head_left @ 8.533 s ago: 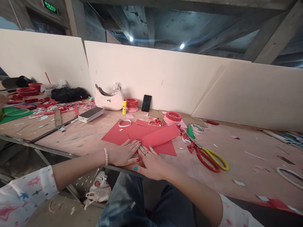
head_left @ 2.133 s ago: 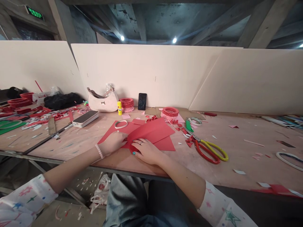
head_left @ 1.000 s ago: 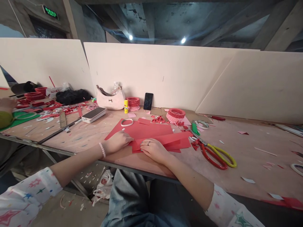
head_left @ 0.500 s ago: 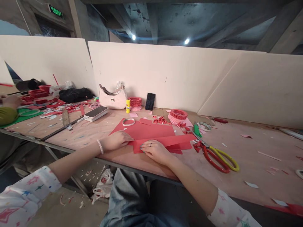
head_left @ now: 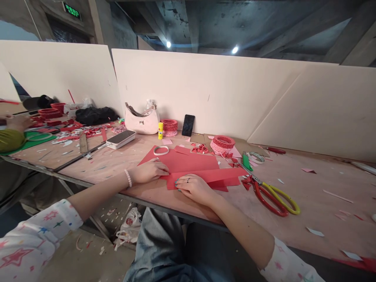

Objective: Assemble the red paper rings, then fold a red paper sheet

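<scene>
A folded red paper sheet (head_left: pixel 211 177) lies on a larger red sheet (head_left: pixel 188 161) near the front edge of the wooden table (head_left: pixel 308 203). My left hand (head_left: pixel 149 171) rests at the fold's left end, fingers curled and pressing down on the paper. My right hand (head_left: pixel 195 187) lies flat on the folded sheet's near edge, fingers stretched out. Red and yellow scissors (head_left: pixel 272 192) lie to the right of my right hand, apart from it.
A white tape ring (head_left: pixel 161 150), white handbag (head_left: pixel 142 122), yellow glue stick (head_left: pixel 160 130), black phone (head_left: pixel 188 125), pink paper rings (head_left: pixel 223 143) and a green knife (head_left: pixel 246 161) sit behind the paper. Another person's hand (head_left: pixel 16 123) is at far left. White boards wall the back.
The red sheet has been folded into a long flat strip. Both hands now press along its near edge; over the last second they have barely moved while the view shifted.
</scene>
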Demonstrator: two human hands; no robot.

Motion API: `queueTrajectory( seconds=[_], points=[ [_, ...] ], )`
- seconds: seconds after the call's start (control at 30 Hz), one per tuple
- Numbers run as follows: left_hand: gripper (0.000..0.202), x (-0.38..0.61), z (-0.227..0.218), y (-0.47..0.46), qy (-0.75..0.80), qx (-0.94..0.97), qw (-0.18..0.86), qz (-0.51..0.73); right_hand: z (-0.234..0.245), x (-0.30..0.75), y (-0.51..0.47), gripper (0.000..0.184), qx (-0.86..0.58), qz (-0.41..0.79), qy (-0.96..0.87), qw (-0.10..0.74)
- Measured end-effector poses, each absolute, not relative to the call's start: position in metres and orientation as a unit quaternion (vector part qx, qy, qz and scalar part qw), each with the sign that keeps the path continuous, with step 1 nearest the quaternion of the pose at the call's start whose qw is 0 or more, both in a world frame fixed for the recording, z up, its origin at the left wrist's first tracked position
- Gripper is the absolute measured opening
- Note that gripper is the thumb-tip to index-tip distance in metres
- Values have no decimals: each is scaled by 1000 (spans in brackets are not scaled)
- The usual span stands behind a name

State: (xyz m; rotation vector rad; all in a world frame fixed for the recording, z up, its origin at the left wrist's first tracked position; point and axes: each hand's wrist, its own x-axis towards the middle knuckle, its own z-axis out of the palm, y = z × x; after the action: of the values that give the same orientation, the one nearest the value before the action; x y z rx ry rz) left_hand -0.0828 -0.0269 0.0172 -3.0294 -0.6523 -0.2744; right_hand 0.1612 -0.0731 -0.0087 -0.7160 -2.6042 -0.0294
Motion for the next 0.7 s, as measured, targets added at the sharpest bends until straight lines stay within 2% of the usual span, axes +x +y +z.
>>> queueTrajectory(
  seconds=[0.43,0.7],
  points=[
    [32,-86,7,-25,-208,-972,33,-100,-11,162,-71,19,-260,3,-936,239],
    [35,-83,7,-30,-263,-960,6,-93,-8,160,-72,17,-259,-19,-942,212]
  ],
)
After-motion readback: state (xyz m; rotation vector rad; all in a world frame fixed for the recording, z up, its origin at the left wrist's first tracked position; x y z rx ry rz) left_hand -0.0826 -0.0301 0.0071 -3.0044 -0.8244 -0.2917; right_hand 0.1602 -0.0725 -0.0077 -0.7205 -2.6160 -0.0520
